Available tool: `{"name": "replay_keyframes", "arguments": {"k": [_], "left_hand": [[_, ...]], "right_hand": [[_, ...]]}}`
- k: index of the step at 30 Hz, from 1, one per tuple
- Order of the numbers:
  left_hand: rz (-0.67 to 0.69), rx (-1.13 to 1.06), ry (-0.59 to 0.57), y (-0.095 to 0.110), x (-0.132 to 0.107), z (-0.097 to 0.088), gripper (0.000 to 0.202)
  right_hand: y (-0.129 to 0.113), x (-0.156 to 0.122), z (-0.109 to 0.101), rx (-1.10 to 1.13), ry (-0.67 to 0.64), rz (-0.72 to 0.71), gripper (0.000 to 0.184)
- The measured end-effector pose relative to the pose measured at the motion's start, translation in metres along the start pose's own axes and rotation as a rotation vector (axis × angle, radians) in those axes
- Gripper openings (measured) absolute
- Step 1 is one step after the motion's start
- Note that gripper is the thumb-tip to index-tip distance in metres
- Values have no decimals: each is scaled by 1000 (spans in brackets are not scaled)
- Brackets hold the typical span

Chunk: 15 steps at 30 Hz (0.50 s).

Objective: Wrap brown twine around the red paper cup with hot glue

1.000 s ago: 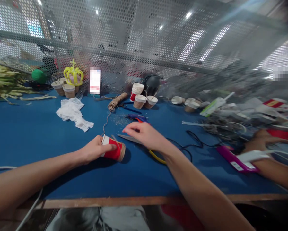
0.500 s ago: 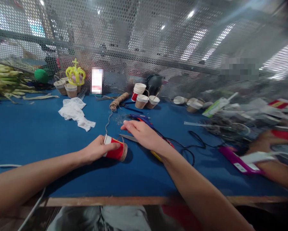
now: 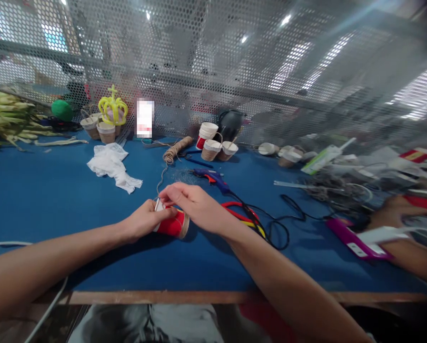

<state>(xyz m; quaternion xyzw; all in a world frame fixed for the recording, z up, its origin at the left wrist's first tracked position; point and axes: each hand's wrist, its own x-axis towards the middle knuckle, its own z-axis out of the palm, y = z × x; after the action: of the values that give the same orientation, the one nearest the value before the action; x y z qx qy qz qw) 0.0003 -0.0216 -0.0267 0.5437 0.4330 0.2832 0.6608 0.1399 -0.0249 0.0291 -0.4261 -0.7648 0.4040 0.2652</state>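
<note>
Head view: the left hand (image 3: 142,222) is clamping a tilted red-and-white paper cup (image 3: 172,226) with a brown base band, thumb pressing its wall. It is probably feeling light and dentable, its rim end likely offering a firmer hold. The right hand (image 3: 199,207) is resting fingertips by that rim, near thin brown twine (image 3: 161,178); whether they are pinching it, I cannot tell. Beyond the grip, leftward, crumpled white cloth (image 3: 108,162) is lying; rightward, a blue glue gun (image 3: 209,176), looped red-and-yellow handles (image 3: 234,204) and black cable (image 3: 277,238) are cluttering the way.
</note>
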Motion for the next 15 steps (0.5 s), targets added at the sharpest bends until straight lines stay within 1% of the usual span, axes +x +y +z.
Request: {"name": "replay_keyframes", "arguments": {"k": [2, 3, 4, 5, 6, 7, 8, 9, 10, 11, 12, 13, 15], "left_hand": [[-9, -21, 1, 0, 0, 0, 31], [-13, -35, -5, 1, 0, 1, 31], [-18, -47, -12, 1, -1, 1, 31], [-22, -52, -18, 2, -1, 0, 32], [-24, -51, -18, 2, -2, 0, 33], [-21, -46, -14, 3, -2, -1, 34], [-11, -38, -4, 4, -2, -2, 35], [4, -28, 13, 5, -1, -3, 35], [23, -14, 32, 5, -1, -5, 36], [46, 6, 50, 5, 0, -6, 36], [71, 32, 69, 4, 1, -8, 37], [89, 65, 82, 3, 3, -9, 37], [124, 130, 85, 1, 5, -10, 38]], "right_hand": [[2, 1, -3, 40, 8, -8, 39], [4, 1, -8, 61, 30, -14, 39], [6, 2, -15, 67, 73, -16, 38], [9, 2, -25, 47, 144, -10, 38], [13, 3, -38, -26, 223, 20, 38], [19, 3, -51, -145, 331, 74, 37], [25, 4, -65, -302, 436, 175, 37], [32, 4, -79, -486, 494, 322, 37], [40, 3, -91, -553, 519, 410, 34], [48, 3, -100, -588, 526, 468, 30], [57, 3, -106, -612, 505, 524, 24], [67, 4, -109, -619, 461, 579, 19], [84, 8, -108, -611, 381, 663, 21]]}}
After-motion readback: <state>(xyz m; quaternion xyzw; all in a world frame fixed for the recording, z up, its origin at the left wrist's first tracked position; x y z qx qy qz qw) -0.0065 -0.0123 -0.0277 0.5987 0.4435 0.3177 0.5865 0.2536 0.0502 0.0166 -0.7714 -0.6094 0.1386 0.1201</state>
